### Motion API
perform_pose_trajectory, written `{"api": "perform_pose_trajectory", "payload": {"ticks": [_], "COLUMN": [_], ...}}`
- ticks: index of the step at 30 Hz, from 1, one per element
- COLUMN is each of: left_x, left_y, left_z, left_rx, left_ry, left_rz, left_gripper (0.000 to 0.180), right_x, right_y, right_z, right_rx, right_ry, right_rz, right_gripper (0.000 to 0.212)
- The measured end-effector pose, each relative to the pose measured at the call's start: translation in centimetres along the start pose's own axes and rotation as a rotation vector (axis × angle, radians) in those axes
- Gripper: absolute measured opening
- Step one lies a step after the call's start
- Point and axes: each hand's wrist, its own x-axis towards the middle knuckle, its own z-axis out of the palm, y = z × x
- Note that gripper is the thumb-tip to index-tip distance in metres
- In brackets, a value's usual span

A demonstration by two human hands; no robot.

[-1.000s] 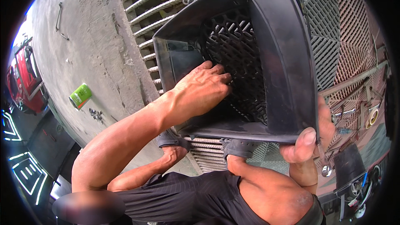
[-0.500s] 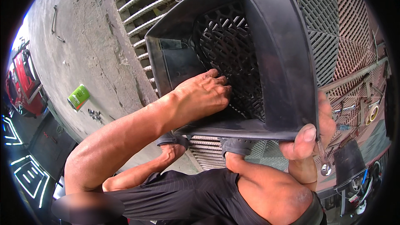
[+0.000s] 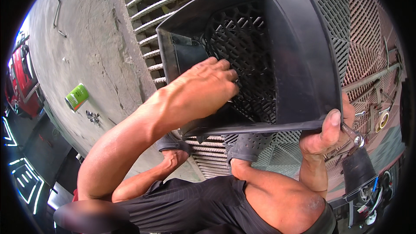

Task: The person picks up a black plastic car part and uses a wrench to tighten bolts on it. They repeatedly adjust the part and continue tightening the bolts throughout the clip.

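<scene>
By the right hand [image 3: 324, 136] a near corner of a black, box-shaped moulded-plastic housing [image 3: 305, 60] is pinched, a silver metal wrench [image 3: 357, 140] apparently kept too; the left hand [image 3: 210, 84] is curled at its black honeycomb mesh [image 3: 238, 28], any grip hidden. Over the left edge of grey slatted floor grating [image 3: 327, 0], light, fairly stiff, smooth handling seems likely; the rims are best grasped, the mesh spared.

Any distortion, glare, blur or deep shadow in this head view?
Head view: corners black, straight edges bent near the rim; head view, left: white light strips look blown out; head view, lower left: blurred oval patch; head view, centre: angular black plastic housing shadowed inside.
</scene>
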Motion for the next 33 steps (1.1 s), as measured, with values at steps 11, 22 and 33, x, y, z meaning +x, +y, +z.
{"api": "perform_pose_trajectory", "payload": {"ticks": [11,22,33], "left_x": [-5.4,-1.9,0.2], "left_y": [0.3,6.3,7.3], "left_z": [8.8,14.2,16.4], "left_rx": [-1.3,-2.188,-1.889], "left_ry": [1.665,1.2,1.259], "left_rz": [-1.051,-1.004,-0.765], "left_gripper": [0.042,0.06,0.069], "right_x": [0.7,-12.7,3.8], "right_y": [0.7,7.8,-13.7], "right_z": [-1.7,-2.8,2.1], "right_rx": [0.42,-0.571,-0.349], "right_ry": [-0.094,-0.142,-0.36], "right_rz": [0.059,0.277,-0.506], "right_gripper": [0.055,0.028,0.017]}}
